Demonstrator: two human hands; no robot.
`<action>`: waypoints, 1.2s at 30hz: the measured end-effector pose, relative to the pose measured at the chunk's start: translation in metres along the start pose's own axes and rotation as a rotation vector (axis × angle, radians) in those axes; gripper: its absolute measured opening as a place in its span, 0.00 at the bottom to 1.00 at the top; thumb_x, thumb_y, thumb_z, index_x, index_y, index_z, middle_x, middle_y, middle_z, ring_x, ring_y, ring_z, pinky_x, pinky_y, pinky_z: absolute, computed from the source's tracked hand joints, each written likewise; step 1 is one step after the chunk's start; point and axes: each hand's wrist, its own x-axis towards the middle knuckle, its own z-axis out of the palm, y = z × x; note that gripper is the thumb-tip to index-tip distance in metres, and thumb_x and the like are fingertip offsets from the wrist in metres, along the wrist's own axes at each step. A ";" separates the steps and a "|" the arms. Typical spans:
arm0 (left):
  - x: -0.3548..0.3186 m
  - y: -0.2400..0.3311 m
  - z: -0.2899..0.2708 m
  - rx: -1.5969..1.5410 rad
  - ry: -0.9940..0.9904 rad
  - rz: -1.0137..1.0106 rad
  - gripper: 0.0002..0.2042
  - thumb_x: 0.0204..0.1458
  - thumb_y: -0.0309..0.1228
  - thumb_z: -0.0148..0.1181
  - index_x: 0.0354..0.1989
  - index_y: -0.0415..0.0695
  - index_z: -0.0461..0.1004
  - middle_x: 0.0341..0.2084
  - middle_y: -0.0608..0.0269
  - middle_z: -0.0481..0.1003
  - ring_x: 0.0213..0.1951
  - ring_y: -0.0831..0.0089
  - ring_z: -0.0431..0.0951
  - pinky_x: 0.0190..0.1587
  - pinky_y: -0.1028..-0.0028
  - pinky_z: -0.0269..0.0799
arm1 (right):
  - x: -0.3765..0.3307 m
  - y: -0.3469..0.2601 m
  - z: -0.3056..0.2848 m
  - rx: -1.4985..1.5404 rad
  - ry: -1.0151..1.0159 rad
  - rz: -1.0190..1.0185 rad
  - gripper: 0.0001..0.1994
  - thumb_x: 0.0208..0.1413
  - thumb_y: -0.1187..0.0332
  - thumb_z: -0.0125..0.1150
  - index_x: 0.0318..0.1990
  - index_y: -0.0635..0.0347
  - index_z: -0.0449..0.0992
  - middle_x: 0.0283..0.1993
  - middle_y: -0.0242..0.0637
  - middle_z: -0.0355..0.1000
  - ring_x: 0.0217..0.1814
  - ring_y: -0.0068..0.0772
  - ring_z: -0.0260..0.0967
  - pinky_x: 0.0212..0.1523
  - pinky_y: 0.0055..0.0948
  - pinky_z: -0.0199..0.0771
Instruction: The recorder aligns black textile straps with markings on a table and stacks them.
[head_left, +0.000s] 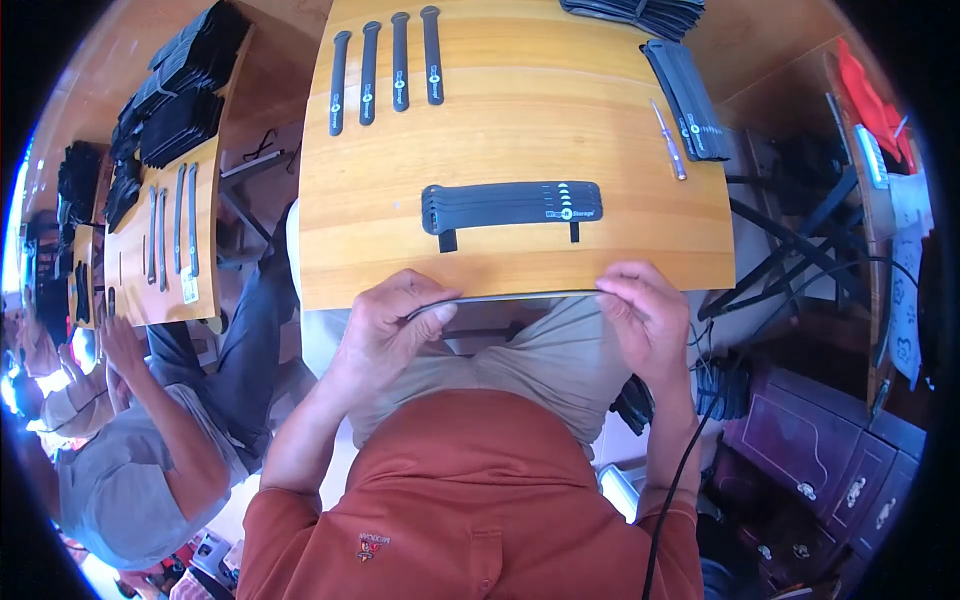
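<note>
My left hand (398, 318) and my right hand (645, 312) pinch the two ends of a dark strap (530, 296). It is stretched level and seen edge-on along the table's near edge. Just beyond it, a fanned stack of black straps (500, 206) lies crosswise on the wooden table (520, 140). Two short black tabs, a left tab (447, 241) and a right tab (575, 232), stick out from under that stack toward me.
Several single straps (370, 75) lie in a row at the far left. A strap bundle (686, 100) and a screwdriver (668, 140) lie at the right edge, with another dark pile (640, 12) behind. On the left, a co-worker (150, 470) sits at a second table (200, 240) holding black stacks.
</note>
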 end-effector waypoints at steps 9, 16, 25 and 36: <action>0.016 -0.010 0.000 -0.009 0.175 -0.076 0.09 0.66 0.25 0.60 0.48 0.33 0.81 0.36 0.62 0.75 0.31 0.78 0.77 0.35 0.78 0.76 | 0.009 0.024 0.011 0.303 0.073 0.408 0.08 0.63 0.74 0.67 0.45 0.70 0.82 0.35 0.35 0.79 0.33 0.21 0.76 0.37 0.22 0.76; 0.026 -0.018 -0.001 -0.088 0.297 -0.109 0.08 0.65 0.25 0.62 0.47 0.34 0.81 0.32 0.65 0.78 0.30 0.81 0.77 0.33 0.79 0.76 | 0.024 0.038 0.015 0.300 0.100 0.423 0.09 0.64 0.73 0.66 0.47 0.70 0.81 0.33 0.34 0.78 0.32 0.20 0.77 0.35 0.21 0.77; 0.039 -0.018 -0.006 0.021 0.349 -0.169 0.09 0.64 0.26 0.64 0.48 0.34 0.81 0.31 0.67 0.79 0.30 0.83 0.77 0.34 0.81 0.75 | 0.036 0.050 0.018 0.315 0.130 0.446 0.10 0.65 0.74 0.65 0.50 0.70 0.82 0.36 0.34 0.78 0.33 0.20 0.77 0.35 0.21 0.80; 0.055 -0.019 -0.005 0.040 0.440 -0.255 0.06 0.61 0.26 0.68 0.41 0.35 0.80 0.27 0.67 0.80 0.27 0.84 0.78 0.31 0.83 0.75 | 0.040 0.054 0.024 0.301 0.197 0.517 0.11 0.63 0.73 0.67 0.50 0.68 0.82 0.37 0.32 0.77 0.32 0.16 0.72 0.27 0.19 0.78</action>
